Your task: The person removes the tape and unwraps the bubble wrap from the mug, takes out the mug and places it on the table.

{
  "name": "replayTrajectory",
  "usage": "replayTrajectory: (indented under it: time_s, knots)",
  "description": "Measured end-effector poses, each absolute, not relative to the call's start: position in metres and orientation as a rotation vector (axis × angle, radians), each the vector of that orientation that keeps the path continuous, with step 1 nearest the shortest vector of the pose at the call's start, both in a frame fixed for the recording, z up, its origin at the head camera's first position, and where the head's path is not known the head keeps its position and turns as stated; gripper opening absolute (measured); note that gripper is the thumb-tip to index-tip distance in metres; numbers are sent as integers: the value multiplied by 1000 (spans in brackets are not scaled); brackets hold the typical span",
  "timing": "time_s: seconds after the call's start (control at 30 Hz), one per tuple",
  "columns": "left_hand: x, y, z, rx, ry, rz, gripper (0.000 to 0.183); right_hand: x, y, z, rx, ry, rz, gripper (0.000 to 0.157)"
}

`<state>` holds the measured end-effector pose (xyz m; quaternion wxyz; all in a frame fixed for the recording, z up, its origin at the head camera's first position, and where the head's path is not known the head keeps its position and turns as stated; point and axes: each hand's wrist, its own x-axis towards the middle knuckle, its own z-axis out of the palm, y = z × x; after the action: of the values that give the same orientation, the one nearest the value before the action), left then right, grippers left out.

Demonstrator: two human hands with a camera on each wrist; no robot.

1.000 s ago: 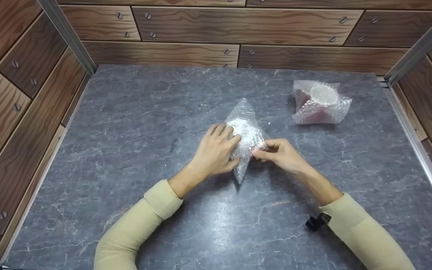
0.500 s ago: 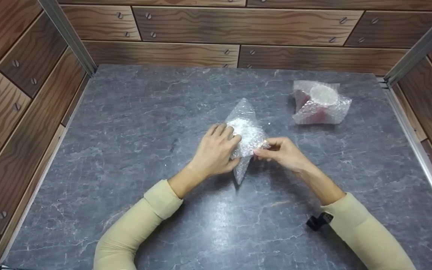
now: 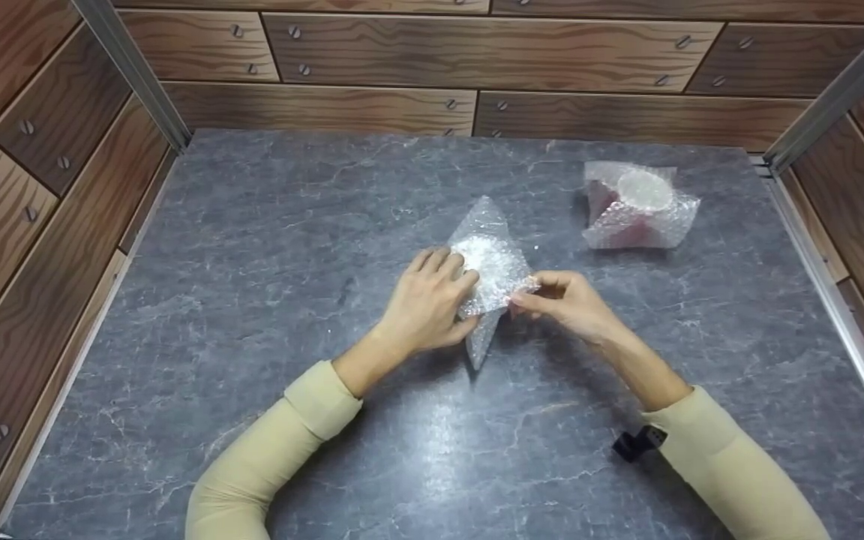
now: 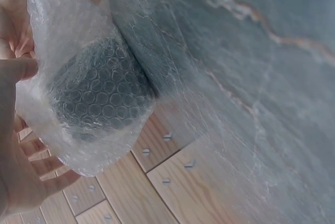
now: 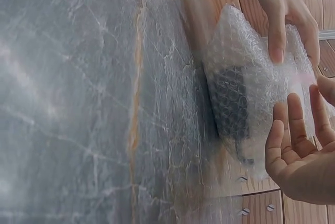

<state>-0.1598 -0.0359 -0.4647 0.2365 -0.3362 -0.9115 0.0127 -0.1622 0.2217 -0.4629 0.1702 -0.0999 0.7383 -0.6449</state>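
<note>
A bundle of clear bubble wrap (image 3: 493, 259) sits mid-table, its pointed ends toward the back and front. Something dark (image 4: 102, 90) shows through the wrap in both wrist views; its kind is hidden. My left hand (image 3: 426, 300) holds the bundle from the left, fingers over its top and thumb at the near side. At the bundle's right, my right hand (image 3: 574, 309) pinches a corner of the wrap between thumb and index finger. In the right wrist view, the other fingers of that hand (image 5: 301, 166) curl loosely beside the wrap.
A second bubble-wrapped parcel (image 3: 631, 225), reddish inside with a round pale top, stands at the back right of the grey marbled table (image 3: 289, 210). Wood-patterned walls (image 3: 492, 52) and metal frame posts enclose the back and sides.
My right hand has drawn the pinched corner of wrap slightly to the right and flattened it over the bundle's near side. The left hand has stayed in place.
</note>
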Motion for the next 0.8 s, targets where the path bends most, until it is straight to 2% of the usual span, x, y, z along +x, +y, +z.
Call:
replayTrajectory:
  time_s: [0.63,0.8]
  knots:
    - [-160,-36,-464,-912,-2509,-12,48,-168,248,-458,-239,2221,-1857,12]
    - [-159,-36,-464,-915,-2498,-16,47,-173,249,-464,-259,2283,-1892,17]
